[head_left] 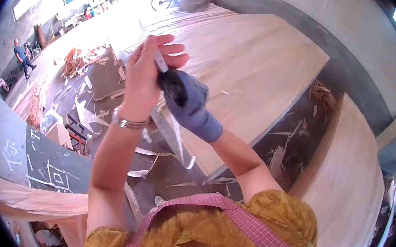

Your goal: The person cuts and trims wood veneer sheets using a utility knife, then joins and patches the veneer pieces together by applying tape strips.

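Note:
My bare left hand [143, 82], with a bracelet at the wrist, is raised over the edge of the veneer stack. Its fingers are apart and slightly bent. My right hand [191, 106], in a grey glove with a dark palm, is closed round a black-handled knife [162, 63]. The knife's pale, flat blade points up toward my left palm, close to the fingers; I cannot tell whether they touch. Below both hands lies the large stack of wood veneer sheets [251, 66], with a thin loose strip [177, 133] hanging by its near corner.
Another curved veneer stack [344, 185] stands at the right. Veneer scraps [77, 62] and strips litter the floor. A grey board with white marks [51, 166] is at the left. A person [22, 58] is by the far left wall, and a bicycle [161, 2] stands at the back.

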Motion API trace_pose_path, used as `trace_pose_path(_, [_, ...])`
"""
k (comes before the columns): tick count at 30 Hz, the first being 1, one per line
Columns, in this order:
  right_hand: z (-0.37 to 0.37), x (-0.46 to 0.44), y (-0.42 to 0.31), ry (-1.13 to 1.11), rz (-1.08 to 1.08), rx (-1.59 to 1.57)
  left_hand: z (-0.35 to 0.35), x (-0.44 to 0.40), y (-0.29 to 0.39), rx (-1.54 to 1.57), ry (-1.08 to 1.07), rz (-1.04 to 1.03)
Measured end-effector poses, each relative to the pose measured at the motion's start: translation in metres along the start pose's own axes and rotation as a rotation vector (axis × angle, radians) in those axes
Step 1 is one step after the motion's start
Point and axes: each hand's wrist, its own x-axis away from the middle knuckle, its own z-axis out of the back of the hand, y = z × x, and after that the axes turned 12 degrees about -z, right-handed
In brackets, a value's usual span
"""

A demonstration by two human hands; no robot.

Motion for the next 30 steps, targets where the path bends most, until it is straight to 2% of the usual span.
trace_pose_path(1, [-0.014, 0.008, 0.002, -0.005, -0.005, 0.032, 0.014, -0.006, 0.002, -0.029, 0.071, 0.042])
trace_pose_path(2, [-0.027, 0.023, 0.007, -0.016, -0.023, 0.058, 0.032, -0.013, 0.002, 0.036, 0.003, 0.026])
trace_pose_path(3, [-0.046, 0.037, 0.011, -0.044, -0.186, -0.074, 0.057, -0.02, 0.0, 0.1, -0.058, 0.014])
trace_pose_path(4, [-0.062, 0.054, 0.002, -0.084, -0.56, -0.376, 0.089, -0.025, 0.0, 0.151, -0.131, 0.074])
trace_pose_path(5, [-0.073, 0.064, 0.004, -0.102, -0.756, -0.442, 0.115, -0.027, -0.002, 0.201, -0.209, 0.141])
trace_pose_path(7, [-0.09, 0.074, -0.009, -0.181, -1.061, -0.517, 0.188, -0.029, -0.025, -0.091, -0.282, 0.251])
trace_pose_path(9, [-0.111, 0.103, 0.001, -0.186, -1.124, -0.504, 0.24, -0.022, -0.047, -0.482, -0.49, 0.388])
trace_pose_path(11, [-0.129, 0.125, 0.008, -0.207, -1.188, -0.473, 0.279, -0.019, -0.068, -0.4, -0.676, 0.637])
trace_pose_path(14, [-0.151, 0.14, 0.026, -0.248, -1.249, -0.394, 0.305, -0.027, -0.103, -0.284, -0.779, 0.78])
trace_pose_path(16, [-0.17, 0.15, 0.047, -0.274, -1.227, -0.32, 0.324, -0.038, -0.132, -0.253, -0.872, 0.843])
trace_pose_path(19, [-0.201, 0.162, 0.085, -0.381, -1.217, -0.231, 0.361, -0.054, -0.175, -0.356, -1.026, 0.79])
trace_pose_path(20, [-0.212, 0.168, 0.101, -0.427, -1.212, -0.151, 0.372, -0.06, -0.182, -0.355, -0.993, 0.809])
trace_pose_path(21, [-0.222, 0.18, 0.121, -0.471, -1.352, -0.228, 0.377, -0.071, -0.18, -0.559, -1.007, 0.778])
trace_pose_path(23, [-0.234, 0.216, 0.159, -0.544, -1.656, -0.389, 0.42, -0.078, -0.225, -0.614, -0.958, 0.725])
trace_pose_path(26, [-0.245, 0.268, 0.204, -0.546, -1.666, -0.161, 0.477, -0.09, -0.294, -0.91, -0.875, 0.61])
trace_pose_path(29, [-0.255, 0.31, 0.231, -0.527, -1.078, 0.663, 0.496, -0.122, -0.348, -1.029, -0.674, 0.596])
trace_pose_path(30, [-0.264, 0.289, 0.225, -0.548, -1.165, 0.659, 0.508, -0.132, -0.374, -1.126, -0.703, 0.58])
